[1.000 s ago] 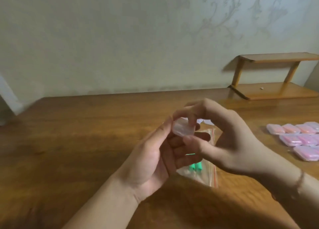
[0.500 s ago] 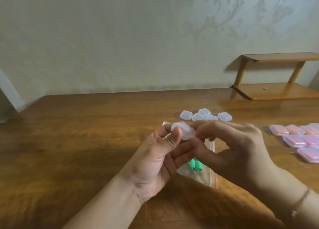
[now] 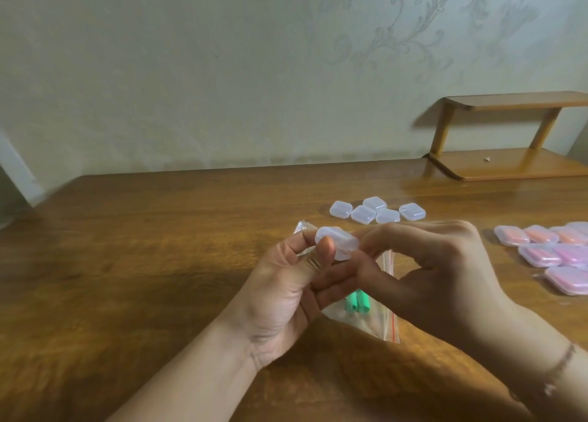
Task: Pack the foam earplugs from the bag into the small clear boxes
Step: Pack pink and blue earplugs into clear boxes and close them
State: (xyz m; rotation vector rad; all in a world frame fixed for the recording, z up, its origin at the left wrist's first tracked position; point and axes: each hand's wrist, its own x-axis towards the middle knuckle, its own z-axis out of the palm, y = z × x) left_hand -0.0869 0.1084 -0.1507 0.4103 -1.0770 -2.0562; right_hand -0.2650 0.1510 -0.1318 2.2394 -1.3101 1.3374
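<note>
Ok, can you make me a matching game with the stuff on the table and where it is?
Things:
1. clear box being held
2. five empty clear boxes
3. boxes with pink and orange earplugs
4. green earplugs

Places:
A. inside the zip bag under the hands
B. at the right edge of the table
C. between the left hand and the right hand
D. on the table behind the hands

Pairs: 1-C, 2-D, 3-B, 4-A

Clear box (image 3: 336, 242) held shut, green earplugs (image 3: 357, 303) in bag (image 3: 383, 318)
</note>
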